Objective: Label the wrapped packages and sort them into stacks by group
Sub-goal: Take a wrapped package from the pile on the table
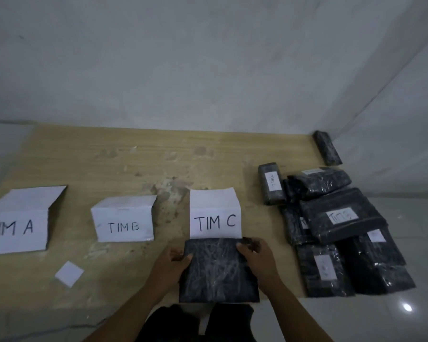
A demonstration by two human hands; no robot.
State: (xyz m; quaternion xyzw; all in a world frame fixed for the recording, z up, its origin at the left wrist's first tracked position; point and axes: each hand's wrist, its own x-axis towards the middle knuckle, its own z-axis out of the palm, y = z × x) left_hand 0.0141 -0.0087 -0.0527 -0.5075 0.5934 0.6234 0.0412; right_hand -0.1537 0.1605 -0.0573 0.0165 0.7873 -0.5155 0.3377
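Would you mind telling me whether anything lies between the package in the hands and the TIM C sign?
Nothing visible does. The left hand and right hand grip the package, whose far edge reaches the foot of the TIM C sign; the pile of packages lies off to the right.

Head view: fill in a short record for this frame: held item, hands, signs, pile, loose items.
held item: black wrapped package, no label visible on top, in front of the TIM C sign
left hand: grips its left edge
right hand: grips its far right corner
signs: TIM A sign, TIM B sign, TIM C sign, left to right
pile: stacked packages at right, several with white labels
loose: blank paper slip; lone package at far corner
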